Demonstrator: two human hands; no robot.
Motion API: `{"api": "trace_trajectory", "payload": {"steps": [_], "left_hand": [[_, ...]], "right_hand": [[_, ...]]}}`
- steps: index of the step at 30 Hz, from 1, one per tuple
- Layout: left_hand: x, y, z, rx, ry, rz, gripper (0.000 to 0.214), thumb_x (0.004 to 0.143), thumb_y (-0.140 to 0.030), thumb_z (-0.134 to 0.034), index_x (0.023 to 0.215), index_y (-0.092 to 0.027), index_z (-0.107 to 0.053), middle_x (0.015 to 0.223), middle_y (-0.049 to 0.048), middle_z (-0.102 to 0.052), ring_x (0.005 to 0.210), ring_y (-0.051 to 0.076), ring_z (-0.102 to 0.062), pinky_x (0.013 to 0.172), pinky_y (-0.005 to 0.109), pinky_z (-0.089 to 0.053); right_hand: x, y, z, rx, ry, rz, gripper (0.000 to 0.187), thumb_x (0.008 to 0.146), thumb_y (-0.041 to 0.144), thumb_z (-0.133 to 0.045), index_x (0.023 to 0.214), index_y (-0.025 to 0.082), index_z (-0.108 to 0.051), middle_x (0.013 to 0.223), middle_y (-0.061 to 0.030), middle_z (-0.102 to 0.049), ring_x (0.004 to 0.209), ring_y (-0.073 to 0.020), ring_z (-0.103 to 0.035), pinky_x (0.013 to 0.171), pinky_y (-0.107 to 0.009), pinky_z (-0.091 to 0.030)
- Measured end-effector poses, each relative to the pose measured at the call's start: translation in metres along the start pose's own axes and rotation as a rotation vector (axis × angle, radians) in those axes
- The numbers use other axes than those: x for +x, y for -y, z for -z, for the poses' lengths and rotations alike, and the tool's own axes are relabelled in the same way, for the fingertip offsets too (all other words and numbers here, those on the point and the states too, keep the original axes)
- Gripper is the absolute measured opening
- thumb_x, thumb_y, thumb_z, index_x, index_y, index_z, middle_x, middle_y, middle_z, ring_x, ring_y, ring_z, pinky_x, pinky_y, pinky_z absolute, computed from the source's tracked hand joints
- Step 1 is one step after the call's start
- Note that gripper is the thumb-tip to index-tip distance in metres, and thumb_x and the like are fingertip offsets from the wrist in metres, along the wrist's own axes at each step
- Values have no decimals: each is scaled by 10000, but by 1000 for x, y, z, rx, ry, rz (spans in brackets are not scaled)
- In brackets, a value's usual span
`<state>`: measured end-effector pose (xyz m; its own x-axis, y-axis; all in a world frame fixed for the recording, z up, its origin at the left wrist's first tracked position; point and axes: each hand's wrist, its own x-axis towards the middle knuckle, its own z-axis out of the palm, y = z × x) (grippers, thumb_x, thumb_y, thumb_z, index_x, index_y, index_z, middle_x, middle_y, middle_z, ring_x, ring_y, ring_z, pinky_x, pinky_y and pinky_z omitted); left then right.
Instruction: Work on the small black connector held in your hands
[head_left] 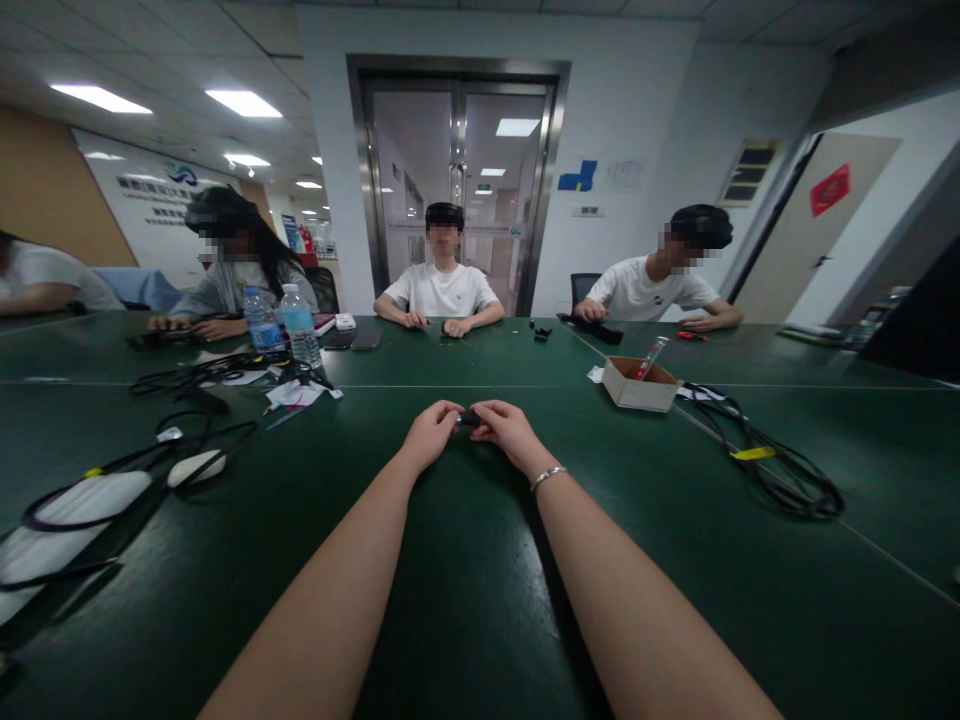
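Observation:
Just above the green table [465, 560], my two hands meet in front of me around a small dark cylinder-like object [469, 418]. It is black with a paler, silvery end on the left, and its exact kind is too small to make out. My left hand [433, 436] pinches the silvery end between thumb and fingers. The black end is gripped by my right hand [510, 434], whose fingers cover part of it. A silver bracelet [549, 477] circles my right wrist.
To the right stand an open box [637, 398] with a tube-like item inside and a coiled black cable [787, 470]. Cables [202, 375], two water bottles [301, 325] and a white power strip [71, 525] lie or stand left. Several people sit around the table.

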<state>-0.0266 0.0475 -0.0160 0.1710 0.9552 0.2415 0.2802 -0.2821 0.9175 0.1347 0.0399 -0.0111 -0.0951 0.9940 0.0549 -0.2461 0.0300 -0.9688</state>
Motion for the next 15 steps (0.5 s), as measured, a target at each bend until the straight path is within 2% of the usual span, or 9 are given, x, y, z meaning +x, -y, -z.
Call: {"api": "trace_trajectory", "payload": {"steps": [2, 5, 9, 12, 15], "left_hand": [[1, 1, 0, -17, -1, 1, 277, 808, -341, -478, 965, -165, -622, 806, 36, -629, 677, 130, -547, 600, 230, -410], [0, 1, 0, -6, 20, 17, 325, 839, -388, -431, 973, -158, -617, 699, 21, -599, 600, 129, -516, 562, 237, -393], [-1, -1, 0, -6, -3, -2, 282, 813, -354, -482, 975, -170, -621, 810, 34, -625, 679, 131, -545, 606, 231, -413], [0, 0, 0, -18, 15, 19, 342, 848, -408, -421, 974, -158, -617, 703, 24, -596, 597, 128, -517, 565, 237, -401], [1, 2, 0, -11, 3, 7, 292, 824, -356, -469, 988, -165, -617, 749, 27, -611, 647, 129, -542, 580, 228, -406]], "right_hand": [[0, 0, 0, 0, -1, 2, 109, 805, 207, -693, 838, 130, -622, 582, -3, -607, 470, -111, -598, 531, -224, -568], [1, 0, 0, 2, 1, 2, 119, 800, 210, -701, 843, 130, -625, 608, -7, -616, 475, -108, -599, 536, -227, -570], [1, 0, 1, 3, 10, 5, 127, 792, 217, -713, 839, 131, -632, 598, -4, -610, 477, -109, -603, 523, -216, -567], [1, 0, 0, 9, 8, -3, 104, 799, 199, -701, 842, 131, -634, 619, -11, -622, 477, -107, -604, 525, -217, -570], [1, 0, 0, 7, 3, -1, 84, 803, 189, -693, 834, 132, -639, 605, -6, -616, 475, -104, -600, 524, -214, -571]]}}
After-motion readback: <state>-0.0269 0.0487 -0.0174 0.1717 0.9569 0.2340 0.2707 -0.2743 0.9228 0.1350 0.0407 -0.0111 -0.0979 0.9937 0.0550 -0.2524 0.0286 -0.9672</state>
